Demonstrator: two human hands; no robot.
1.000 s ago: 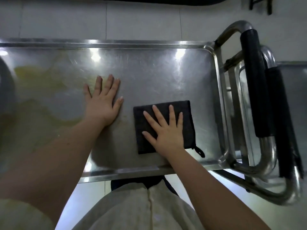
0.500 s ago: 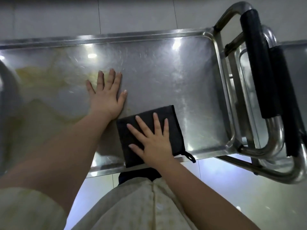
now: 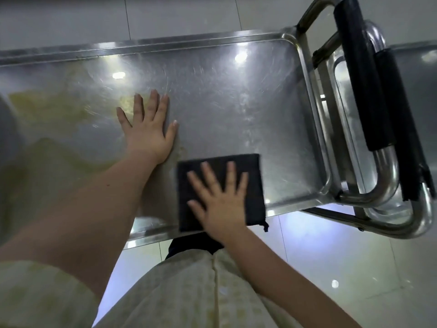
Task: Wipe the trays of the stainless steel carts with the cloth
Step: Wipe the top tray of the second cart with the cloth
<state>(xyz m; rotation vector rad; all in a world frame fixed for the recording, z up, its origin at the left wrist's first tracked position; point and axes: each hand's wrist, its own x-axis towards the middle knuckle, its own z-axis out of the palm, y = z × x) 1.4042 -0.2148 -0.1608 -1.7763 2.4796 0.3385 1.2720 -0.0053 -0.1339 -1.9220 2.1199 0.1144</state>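
Observation:
The top tray point(image 3: 224, 95) of a stainless steel cart fills the middle of the view, scratched and shiny. A folded black cloth point(image 3: 253, 169) lies at the tray's near edge, its lower side hanging slightly over the rim. My right hand point(image 3: 220, 200) presses flat on the cloth with fingers spread. My left hand point(image 3: 149, 129) rests flat and open on the bare metal, just left of and beyond the cloth.
The cart's push handle point(image 3: 359, 74) with a black foam grip stands at the right end. A second cart's handle point(image 3: 402, 114) and tray point(image 3: 421, 74) butt against it. Glossy floor tiles point(image 3: 331, 268) lie below; my pale clothing fills the bottom.
The cloth under my right hand slid toward me and left to the near rim, then a little back to the right. My left hand stayed planted on the tray.

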